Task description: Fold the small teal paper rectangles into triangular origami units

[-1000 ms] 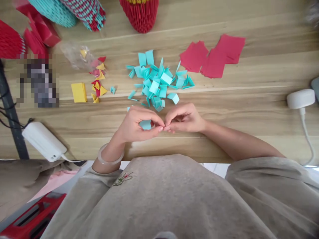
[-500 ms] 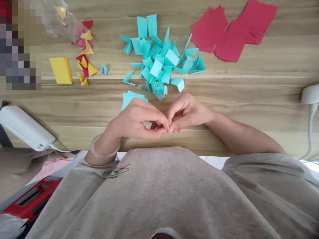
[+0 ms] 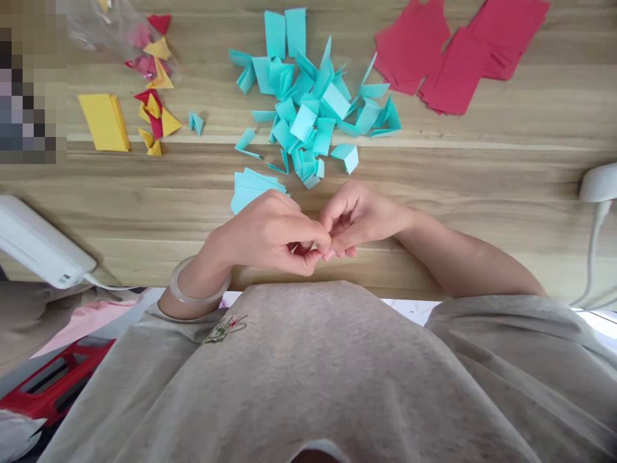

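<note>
My left hand point(image 3: 277, 235) and my right hand point(image 3: 361, 218) meet at the fingertips close to the table's front edge. Both are closed in a pinch, and whatever lies between the fingers is hidden. Just behind my left hand is a small stack of flat light-blue paper sheets point(image 3: 253, 186), partly covered by it. Beyond both hands spreads a loose heap of folded turquoise paper pieces point(image 3: 303, 122). One small folded blue piece point(image 3: 195, 123) sits apart to the left.
Red paper sheets point(image 3: 453, 74) lie at the back right. On the left are a yellow paper stack point(image 3: 103, 122), folded yellow and red pieces point(image 3: 155, 112) and a clear plastic bag point(image 3: 110, 29). A white power adapter point(image 3: 45, 241) with a cable is at the left edge, a white device point(image 3: 600, 183) at the right.
The view has shifted slightly, so the table items sit a little higher. My left fingers have bent and moved a bit against the right fingertips; both hands stay pinched together.
</note>
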Tool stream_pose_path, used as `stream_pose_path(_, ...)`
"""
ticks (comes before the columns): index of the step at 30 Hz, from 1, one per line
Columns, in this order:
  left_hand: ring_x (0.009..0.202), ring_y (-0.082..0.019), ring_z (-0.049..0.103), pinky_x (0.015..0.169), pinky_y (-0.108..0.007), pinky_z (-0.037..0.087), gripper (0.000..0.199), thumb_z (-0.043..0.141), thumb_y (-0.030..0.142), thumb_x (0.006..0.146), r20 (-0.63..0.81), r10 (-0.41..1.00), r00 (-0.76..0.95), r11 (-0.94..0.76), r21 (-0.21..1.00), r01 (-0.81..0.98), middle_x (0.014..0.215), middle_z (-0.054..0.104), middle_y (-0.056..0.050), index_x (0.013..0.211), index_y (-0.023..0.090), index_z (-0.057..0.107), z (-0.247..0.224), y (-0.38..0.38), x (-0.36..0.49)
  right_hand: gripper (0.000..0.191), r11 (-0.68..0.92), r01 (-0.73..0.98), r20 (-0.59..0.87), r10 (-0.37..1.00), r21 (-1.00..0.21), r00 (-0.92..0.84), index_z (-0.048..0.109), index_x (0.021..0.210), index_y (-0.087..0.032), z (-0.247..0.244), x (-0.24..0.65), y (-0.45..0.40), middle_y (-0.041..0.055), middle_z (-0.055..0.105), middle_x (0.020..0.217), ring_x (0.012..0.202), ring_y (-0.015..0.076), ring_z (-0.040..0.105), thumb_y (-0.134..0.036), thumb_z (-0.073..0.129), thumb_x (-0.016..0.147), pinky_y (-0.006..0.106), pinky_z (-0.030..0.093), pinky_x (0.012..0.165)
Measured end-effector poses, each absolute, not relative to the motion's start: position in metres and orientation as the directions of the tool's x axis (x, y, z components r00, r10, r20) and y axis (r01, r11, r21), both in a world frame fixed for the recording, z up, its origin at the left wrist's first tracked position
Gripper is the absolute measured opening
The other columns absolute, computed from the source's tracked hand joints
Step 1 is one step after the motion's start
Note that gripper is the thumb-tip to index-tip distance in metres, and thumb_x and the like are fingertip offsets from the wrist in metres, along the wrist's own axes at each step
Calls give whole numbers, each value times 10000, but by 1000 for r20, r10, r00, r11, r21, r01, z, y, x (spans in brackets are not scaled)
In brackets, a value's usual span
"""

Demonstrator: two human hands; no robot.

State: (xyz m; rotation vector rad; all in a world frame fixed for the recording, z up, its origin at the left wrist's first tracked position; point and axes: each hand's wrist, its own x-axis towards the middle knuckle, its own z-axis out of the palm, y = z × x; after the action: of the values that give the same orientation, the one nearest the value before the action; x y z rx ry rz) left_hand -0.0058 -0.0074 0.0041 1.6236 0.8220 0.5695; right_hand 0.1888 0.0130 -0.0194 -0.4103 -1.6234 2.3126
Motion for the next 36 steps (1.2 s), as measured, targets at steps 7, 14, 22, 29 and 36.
stream_pose_path(7, 355, -75, 383, 405, -241, 257, 174, 535, 118, 684, 276, 582, 765, -627, 751, 207, 410, 475, 82, 631, 262, 617, 3, -10, -2, 256, -317, -65, -107, 495, -946, -862, 724, 680, -149, -19, 188, 13, -46, 632, 518, 418, 24, 534, -384, 804, 618, 109, 456, 406)
stream_pose_path(14, 360, -79, 399, 427, -245, 289, 133, 545, 123, 650, 204, 591, 780, -622, 732, 279, 399, 471, 79, 601, 247, 549, 4, -9, -3, 275, -387, -69, -103, 406, -919, -908, 717, 776, -116, -20, 189, 12, -34, 631, 533, 455, 33, 559, -386, 738, 727, 117, 472, 437)
stream_pose_path(22, 367, -73, 365, 445, -239, 291, 118, 515, 130, 702, 248, 624, 741, -671, 657, 345, 411, 428, 86, 633, 222, 487, 6, -12, -2, 318, -411, -73, -114, 414, -909, -903, 666, 847, -75, -23, 191, 9, -21, 632, 621, 508, 17, 554, -384, 701, 783, 109, 483, 478)
stream_pose_path(29, 373, -90, 330, 431, -259, 274, 178, 533, 202, 771, 257, 679, 687, -659, 625, 418, 410, 373, 63, 611, 227, 460, 5, -12, 0, 275, -346, -201, -4, 511, -916, -860, 632, 821, -76, -22, 189, 8, -44, 589, 601, 513, 10, 544, -345, 683, 802, 90, 472, 474)
stream_pose_path(36, 383, -83, 366, 426, -237, 297, 188, 546, 202, 770, 313, 692, 650, -649, 665, 371, 407, 396, 66, 607, 221, 454, 4, -12, 0, 279, -275, -256, 53, 578, -927, -814, 620, 806, -84, -24, 188, 7, -36, 596, 639, 511, 7, 542, -357, 679, 803, 91, 468, 475)
